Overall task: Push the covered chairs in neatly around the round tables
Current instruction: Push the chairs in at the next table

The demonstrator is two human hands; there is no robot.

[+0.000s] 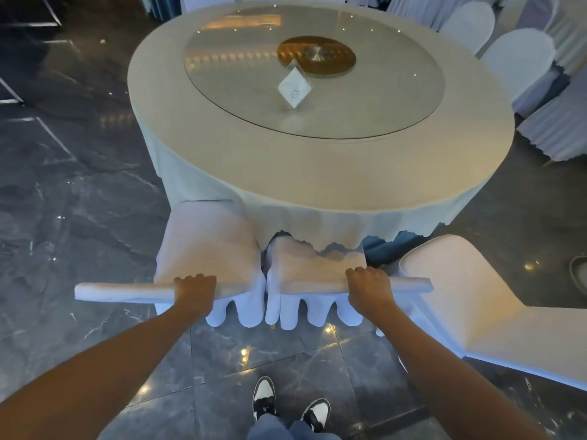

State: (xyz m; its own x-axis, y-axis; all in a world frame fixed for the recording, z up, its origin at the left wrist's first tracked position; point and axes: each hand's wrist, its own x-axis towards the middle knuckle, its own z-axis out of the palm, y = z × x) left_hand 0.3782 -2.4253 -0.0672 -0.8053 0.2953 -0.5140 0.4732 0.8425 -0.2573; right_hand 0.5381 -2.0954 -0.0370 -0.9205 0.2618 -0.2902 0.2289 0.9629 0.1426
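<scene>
A: Dark marble floor, round table (222, 173). Status?
B: Left hand (194, 292) clamps left chair (203, 242), right hand (368, 285) clamps middle chair (305, 265); both part under table. Third chair (451, 281) at table's right still out.

2 chairs (260, 249) side by side before table (317, 173).

Bare forearms, black-and-white sneakers (287, 408), seemingly blue jeans (287, 431)

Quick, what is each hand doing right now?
Left hand: closed on the top of the left chair's backrest.
Right hand: closed on the top of the right chair's backrest.
</scene>
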